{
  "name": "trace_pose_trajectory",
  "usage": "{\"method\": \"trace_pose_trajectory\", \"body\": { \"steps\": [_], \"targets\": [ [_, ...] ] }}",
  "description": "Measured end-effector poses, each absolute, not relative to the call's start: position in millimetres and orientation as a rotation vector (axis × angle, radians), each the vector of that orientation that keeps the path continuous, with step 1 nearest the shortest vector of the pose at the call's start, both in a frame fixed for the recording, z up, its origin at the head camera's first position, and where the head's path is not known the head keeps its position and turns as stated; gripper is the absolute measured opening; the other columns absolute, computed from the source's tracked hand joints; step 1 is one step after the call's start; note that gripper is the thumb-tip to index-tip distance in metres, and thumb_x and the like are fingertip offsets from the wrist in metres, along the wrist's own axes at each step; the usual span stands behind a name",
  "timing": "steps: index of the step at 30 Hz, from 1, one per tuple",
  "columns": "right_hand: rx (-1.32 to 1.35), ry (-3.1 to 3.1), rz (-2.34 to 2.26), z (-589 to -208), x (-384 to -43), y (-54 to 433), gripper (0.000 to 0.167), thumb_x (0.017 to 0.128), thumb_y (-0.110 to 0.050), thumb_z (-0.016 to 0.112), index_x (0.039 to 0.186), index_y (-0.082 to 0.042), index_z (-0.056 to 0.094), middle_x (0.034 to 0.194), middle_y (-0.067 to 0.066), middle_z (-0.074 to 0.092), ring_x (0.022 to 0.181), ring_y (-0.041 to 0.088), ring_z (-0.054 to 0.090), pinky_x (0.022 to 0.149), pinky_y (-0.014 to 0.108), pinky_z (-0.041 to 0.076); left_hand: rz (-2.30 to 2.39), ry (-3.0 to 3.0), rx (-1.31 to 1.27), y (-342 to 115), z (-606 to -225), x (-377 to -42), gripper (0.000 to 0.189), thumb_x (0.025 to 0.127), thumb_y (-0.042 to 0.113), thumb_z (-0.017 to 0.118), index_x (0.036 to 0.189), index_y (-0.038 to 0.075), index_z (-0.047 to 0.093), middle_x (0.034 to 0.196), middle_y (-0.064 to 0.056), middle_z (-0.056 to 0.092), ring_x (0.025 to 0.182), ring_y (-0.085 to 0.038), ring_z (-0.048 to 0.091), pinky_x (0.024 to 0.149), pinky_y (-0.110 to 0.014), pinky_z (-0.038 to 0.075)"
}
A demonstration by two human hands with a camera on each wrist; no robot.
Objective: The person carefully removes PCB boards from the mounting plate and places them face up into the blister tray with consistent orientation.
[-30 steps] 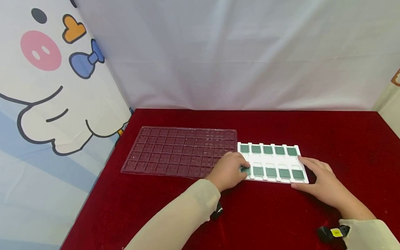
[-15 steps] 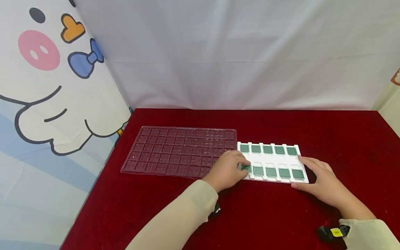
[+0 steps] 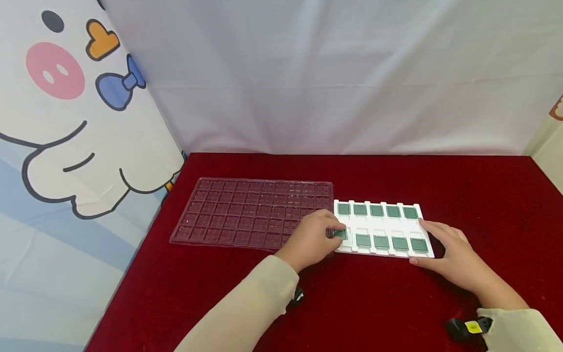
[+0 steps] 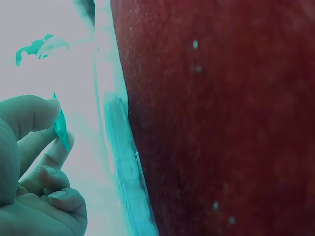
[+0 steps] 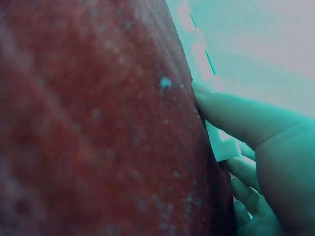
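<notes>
My left hand (image 3: 308, 239) pinches a small green circuit board (image 3: 340, 234) between thumb and finger, over the left end of a white tray (image 3: 378, 226). In the left wrist view the thin green board (image 4: 61, 129) stands tilted between the fingertips, and the other fingers are curled. Similar green boards (image 3: 381, 242) sit in two rows of slots in the white tray. My right hand (image 3: 459, 256) holds the tray's right end, thumb at the near corner and fingers along the side. The right wrist view shows the thumb (image 5: 221, 110) against the tray's edge.
A clear plastic tray (image 3: 246, 210) with a grid of compartments lies left of the white tray, its right edge close beside it. Both lie on a red cloth-covered table (image 3: 378, 298). A pale curtain (image 3: 334, 83) hangs behind, and a cartoon-printed sheet (image 3: 88, 161) hangs at left.
My left hand has moved a little left, lifting the green board out of the near-left slot, which now shows white. The right hand and white tray have stayed in place.
</notes>
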State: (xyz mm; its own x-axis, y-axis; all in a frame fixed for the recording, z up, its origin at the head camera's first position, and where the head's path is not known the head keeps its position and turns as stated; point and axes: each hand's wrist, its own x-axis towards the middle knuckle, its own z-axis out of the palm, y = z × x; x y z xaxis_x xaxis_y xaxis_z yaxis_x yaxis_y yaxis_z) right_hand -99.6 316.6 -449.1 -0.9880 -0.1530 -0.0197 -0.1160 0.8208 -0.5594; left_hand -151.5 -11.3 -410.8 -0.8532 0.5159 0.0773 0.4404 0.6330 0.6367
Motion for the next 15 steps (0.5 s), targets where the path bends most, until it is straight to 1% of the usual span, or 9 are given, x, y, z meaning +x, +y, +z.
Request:
{"method": "trace_pose_trajectory", "body": {
  "steps": [9, 15],
  "targets": [
    [-0.203, 2.933, -0.893, -447, -99, 316, 0.103, 0.078, -0.040, 0.090, 0.155, 0.003, 0.038, 0.152, 0.033, 0.037, 0.135, 0.055, 0.025, 0.103, 0.073, 0.029, 1.081, 2.715, 0.714, -26, -407, -148, 0.026, 0.093, 0.012, 0.074, 0.118, 0.012, 0.079, 0.114, 0.007, 0.065, 0.098, -0.010, 0.059, 0.082, -0.022, 0.050],
    [-0.204, 2.941, -0.894, -447, -99, 316, 0.103, 0.077, -0.039, 0.091, 0.155, 0.004, 0.038, 0.151, 0.033, 0.037, 0.134, 0.056, 0.026, 0.103, 0.073, 0.029, 1.071, 2.713, 0.719, -33, -406, -147, 0.026, 0.094, 0.014, 0.075, 0.120, 0.013, 0.078, 0.114, 0.008, 0.064, 0.100, -0.010, 0.060, 0.084, -0.023, 0.050]
  ]
}}
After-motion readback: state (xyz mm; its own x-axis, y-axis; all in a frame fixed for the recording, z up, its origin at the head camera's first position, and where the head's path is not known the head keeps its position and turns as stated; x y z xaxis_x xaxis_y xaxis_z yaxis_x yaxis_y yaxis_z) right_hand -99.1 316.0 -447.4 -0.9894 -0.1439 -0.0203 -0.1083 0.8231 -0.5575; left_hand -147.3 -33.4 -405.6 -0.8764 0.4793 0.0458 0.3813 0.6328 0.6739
